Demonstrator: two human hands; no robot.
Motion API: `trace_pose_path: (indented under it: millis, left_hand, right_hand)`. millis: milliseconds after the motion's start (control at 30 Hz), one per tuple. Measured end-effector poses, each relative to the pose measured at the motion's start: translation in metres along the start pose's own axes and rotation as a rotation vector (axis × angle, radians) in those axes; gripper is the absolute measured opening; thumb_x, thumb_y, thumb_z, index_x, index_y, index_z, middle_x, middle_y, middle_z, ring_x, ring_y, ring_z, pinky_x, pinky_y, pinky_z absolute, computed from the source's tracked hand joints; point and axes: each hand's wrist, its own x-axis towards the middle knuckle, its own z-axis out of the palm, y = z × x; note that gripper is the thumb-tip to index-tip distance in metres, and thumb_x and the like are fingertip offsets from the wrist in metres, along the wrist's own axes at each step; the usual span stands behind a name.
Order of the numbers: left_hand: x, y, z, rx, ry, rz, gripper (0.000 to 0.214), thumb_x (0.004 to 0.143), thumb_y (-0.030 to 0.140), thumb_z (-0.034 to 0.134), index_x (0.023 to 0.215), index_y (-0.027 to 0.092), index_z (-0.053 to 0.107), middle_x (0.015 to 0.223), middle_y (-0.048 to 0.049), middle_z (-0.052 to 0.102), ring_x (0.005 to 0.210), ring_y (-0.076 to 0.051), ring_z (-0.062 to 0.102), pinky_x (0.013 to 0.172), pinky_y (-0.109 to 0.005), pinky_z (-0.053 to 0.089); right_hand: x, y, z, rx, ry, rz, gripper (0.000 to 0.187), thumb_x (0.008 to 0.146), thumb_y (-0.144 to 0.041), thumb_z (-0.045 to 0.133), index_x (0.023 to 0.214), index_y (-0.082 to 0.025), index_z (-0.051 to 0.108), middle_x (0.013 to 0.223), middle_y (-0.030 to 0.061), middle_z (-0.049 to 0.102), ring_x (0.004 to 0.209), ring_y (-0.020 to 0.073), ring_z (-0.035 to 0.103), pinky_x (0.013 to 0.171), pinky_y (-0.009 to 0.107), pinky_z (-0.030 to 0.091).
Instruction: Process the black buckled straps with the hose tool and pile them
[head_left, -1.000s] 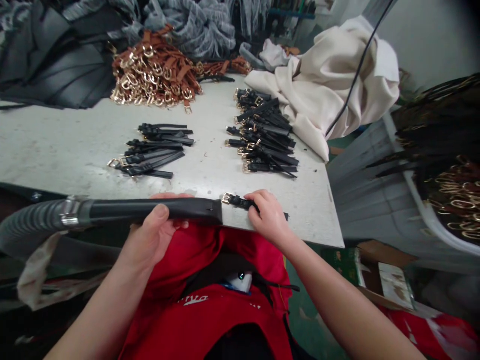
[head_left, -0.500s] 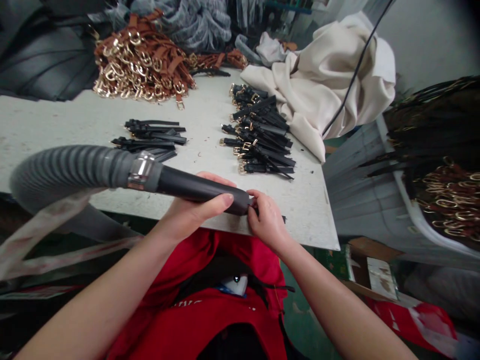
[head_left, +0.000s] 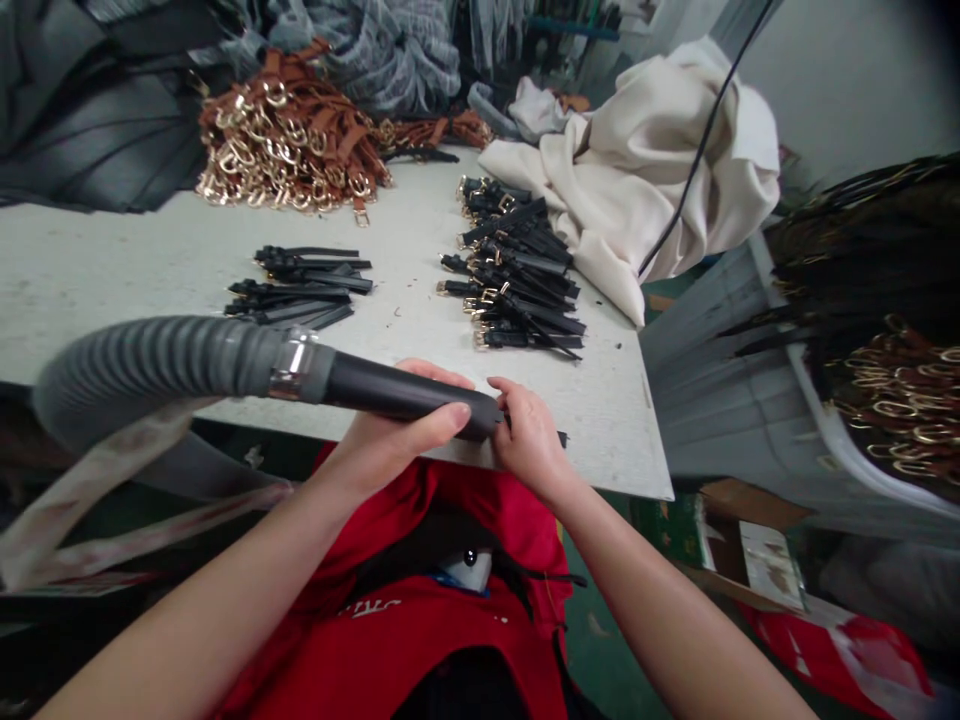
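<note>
My left hand (head_left: pixel 409 430) is wrapped round the black nozzle (head_left: pixel 401 388) of a grey corrugated hose (head_left: pixel 172 355), its thumb lying along the top. At the nozzle's mouth, my right hand (head_left: pixel 531 435) is closed on a black strap (head_left: pixel 562 440) whose end sticks out past the palm; most of it is hidden by the fingers. Beyond my hands lies a pile of black straps with gold buckles (head_left: pixel 510 270). A smaller group of black straps (head_left: pixel 300 285) rests to the left, behind the hose.
Brown straps with gold buckles (head_left: pixel 292 140) are heaped at the back of the white table (head_left: pixel 420 240). Cream fabric (head_left: pixel 630 170) hangs over its right corner, crossed by a dark cord. On the right stands a large grey bin (head_left: pixel 712 350) of straps, with an open cardboard box (head_left: pixel 750 550) below.
The nozzle and hose sit slightly lower and further right in view, and the whole scene has shifted a little. Both hands keep their holds.
</note>
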Motion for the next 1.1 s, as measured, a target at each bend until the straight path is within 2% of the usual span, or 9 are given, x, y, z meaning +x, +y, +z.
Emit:
trace_pose_path:
  millis: [100, 200, 333, 433, 533, 667, 833, 1000, 1100]
  left_hand:
    - [0.001, 0.001, 0.000, -0.088, 0.021, -0.014, 0.025, 0.068, 0.034, 0.081, 0.086, 0.019, 0.072, 0.088, -0.0058, 0.074, 0.066, -0.017, 0.062, 0.058, -0.028, 0.050]
    - [-0.008, 0.005, -0.018, -0.258, 0.181, -0.047, 0.021, 0.068, 0.035, 0.081, 0.081, 0.020, 0.074, 0.082, -0.0036, 0.074, 0.067, -0.016, 0.061, 0.052, -0.024, 0.047]
    - [-0.037, 0.007, -0.047, -0.405, 0.414, -0.067, 0.023, 0.065, 0.038, 0.083, 0.078, 0.021, 0.074, 0.081, -0.0014, 0.076, 0.079, -0.019, 0.066, 0.074, -0.030, 0.056]
    - [-0.058, 0.002, -0.058, -0.423, 0.498, -0.085, 0.025, 0.062, 0.037, 0.085, 0.077, 0.021, 0.073, 0.080, -0.0019, 0.077, 0.081, -0.020, 0.067, 0.080, -0.033, 0.056]
    - [-0.071, -0.002, -0.062, -0.409, 0.487, -0.094, 0.023, 0.064, 0.037, 0.084, 0.080, 0.022, 0.074, 0.084, -0.0041, 0.078, 0.082, -0.023, 0.068, 0.080, -0.035, 0.057]
    - [-0.077, -0.003, -0.063, -0.404, 0.461, -0.067, 0.021, 0.068, 0.037, 0.080, 0.081, 0.022, 0.075, 0.086, -0.0068, 0.078, 0.081, -0.025, 0.069, 0.079, -0.039, 0.058]
    - [-0.078, -0.002, -0.061, -0.396, 0.455, -0.068, 0.023, 0.066, 0.038, 0.082, 0.080, 0.022, 0.074, 0.086, -0.0065, 0.078, 0.084, -0.025, 0.070, 0.082, -0.037, 0.057]
    - [-0.076, 0.002, -0.061, -0.336, 0.459, -0.054, 0.024, 0.065, 0.039, 0.082, 0.081, 0.022, 0.075, 0.086, -0.0052, 0.078, 0.085, -0.023, 0.069, 0.086, -0.034, 0.054]
    - [-0.064, 0.002, -0.048, -0.339, 0.430, -0.042, 0.024, 0.066, 0.038, 0.081, 0.082, 0.022, 0.074, 0.087, -0.0053, 0.077, 0.085, -0.023, 0.069, 0.086, -0.037, 0.054]
  right_hand:
    - [0.001, 0.001, -0.001, -0.036, -0.017, -0.021, 0.039, 0.081, -0.010, 0.041, 0.113, -0.016, 0.061, 0.091, 0.0110, 0.066, 0.088, 0.0259, 0.060, 0.081, 0.042, 0.048]
    - [0.002, -0.001, -0.003, -0.046, -0.033, -0.035, 0.033, 0.085, -0.010, 0.040, 0.103, -0.018, 0.066, 0.091, 0.0106, 0.066, 0.090, 0.0255, 0.060, 0.083, 0.041, 0.048]
    - [0.000, -0.004, -0.005, -0.035, -0.037, -0.030, 0.030, 0.090, -0.015, 0.039, 0.100, -0.019, 0.068, 0.092, 0.0097, 0.066, 0.091, 0.0243, 0.061, 0.085, 0.040, 0.047]
    - [0.000, -0.005, -0.006, -0.108, -0.068, -0.033, 0.022, 0.089, -0.024, 0.049, 0.099, -0.018, 0.067, 0.093, 0.0100, 0.065, 0.091, 0.0263, 0.059, 0.085, 0.042, 0.046]
    - [0.002, -0.008, -0.007, -0.185, -0.099, -0.047, 0.014, 0.084, -0.025, 0.058, 0.094, -0.020, 0.065, 0.091, 0.0084, 0.064, 0.088, 0.0266, 0.058, 0.080, 0.042, 0.044]
    - [0.006, -0.015, -0.007, -0.253, -0.092, -0.128, 0.010, 0.082, -0.017, 0.055, 0.087, -0.022, 0.062, 0.088, 0.0072, 0.063, 0.085, 0.0256, 0.057, 0.077, 0.041, 0.043]
    - [-0.001, -0.017, -0.011, -0.149, -0.142, -0.226, 0.009, 0.085, -0.020, 0.056, 0.092, -0.023, 0.061, 0.093, 0.0078, 0.064, 0.088, 0.0253, 0.059, 0.080, 0.041, 0.047]
    - [-0.004, -0.007, -0.017, -0.072, -0.172, -0.157, 0.015, 0.088, -0.027, 0.057, 0.101, -0.021, 0.063, 0.101, 0.0097, 0.066, 0.095, 0.0265, 0.061, 0.084, 0.044, 0.047]
    - [0.000, -0.004, -0.018, -0.020, -0.220, -0.125, 0.012, 0.087, -0.026, 0.057, 0.096, -0.022, 0.064, 0.096, 0.0081, 0.066, 0.092, 0.0251, 0.062, 0.083, 0.042, 0.048]
